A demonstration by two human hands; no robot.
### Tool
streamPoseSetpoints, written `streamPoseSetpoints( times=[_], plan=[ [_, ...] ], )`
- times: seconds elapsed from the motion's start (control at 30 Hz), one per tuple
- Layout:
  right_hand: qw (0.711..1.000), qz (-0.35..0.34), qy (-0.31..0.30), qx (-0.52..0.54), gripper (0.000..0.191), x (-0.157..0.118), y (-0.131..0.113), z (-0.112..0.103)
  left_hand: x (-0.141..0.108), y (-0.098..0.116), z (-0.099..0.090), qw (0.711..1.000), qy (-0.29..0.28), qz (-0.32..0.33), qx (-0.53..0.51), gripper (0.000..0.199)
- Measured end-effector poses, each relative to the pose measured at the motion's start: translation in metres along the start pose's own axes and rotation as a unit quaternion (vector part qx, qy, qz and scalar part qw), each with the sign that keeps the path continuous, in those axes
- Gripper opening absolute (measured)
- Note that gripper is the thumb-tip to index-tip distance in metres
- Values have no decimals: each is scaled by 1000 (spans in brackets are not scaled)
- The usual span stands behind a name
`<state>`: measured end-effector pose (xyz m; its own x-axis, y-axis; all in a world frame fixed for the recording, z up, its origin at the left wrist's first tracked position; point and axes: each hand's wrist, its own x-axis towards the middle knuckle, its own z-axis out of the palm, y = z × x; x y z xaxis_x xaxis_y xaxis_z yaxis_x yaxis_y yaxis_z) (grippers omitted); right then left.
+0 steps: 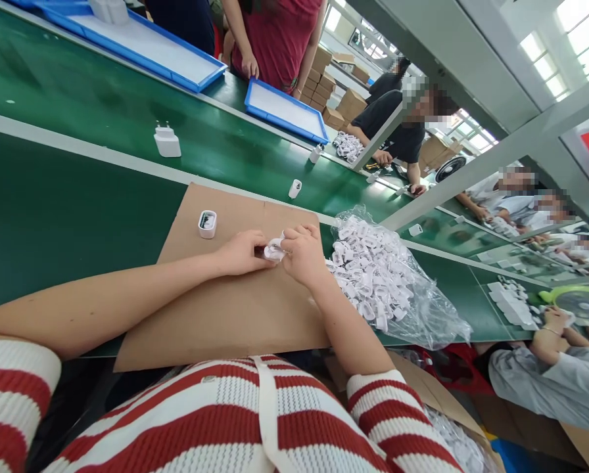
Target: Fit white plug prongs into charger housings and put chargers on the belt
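Above a brown cardboard sheet (235, 309), my two hands meet at a small white plastic charger part (275, 249). My left hand (245, 253) grips it from the left, its fingers closed round the edge. From the other side my right hand (304, 253) pinches the same part; its fingertips partly cover it. An open white charger housing (207, 225), with its inside showing, stands on the cardboard to the left of my hands. Right of my right hand lies a clear plastic bag (427, 315) spilling a heap of white plastic pieces (368, 263).
Beyond a pale rail, a green conveyor belt (102, 131) carries a white plug charger (167, 141) and a small white housing (295, 189). Blue-rimmed trays (287, 112) line the far side. Co-workers stand across and sit to the right. A slanting metal post (432, 177) rises at right.
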<state>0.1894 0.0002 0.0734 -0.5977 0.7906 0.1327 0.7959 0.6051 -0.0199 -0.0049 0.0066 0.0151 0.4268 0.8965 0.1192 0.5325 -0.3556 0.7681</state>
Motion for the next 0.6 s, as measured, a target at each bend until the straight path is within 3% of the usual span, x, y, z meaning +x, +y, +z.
streamPoseSetpoints(
  times=[0.2,0.6],
  plan=[
    [1000,10,13,-24,21,1,2,0,2,2,-6,1000,-25,8,-2,34],
    [996,-17,-52,-76,25,14,-6,-19,3,1,-3,1000,-17,9,1,30]
  ],
)
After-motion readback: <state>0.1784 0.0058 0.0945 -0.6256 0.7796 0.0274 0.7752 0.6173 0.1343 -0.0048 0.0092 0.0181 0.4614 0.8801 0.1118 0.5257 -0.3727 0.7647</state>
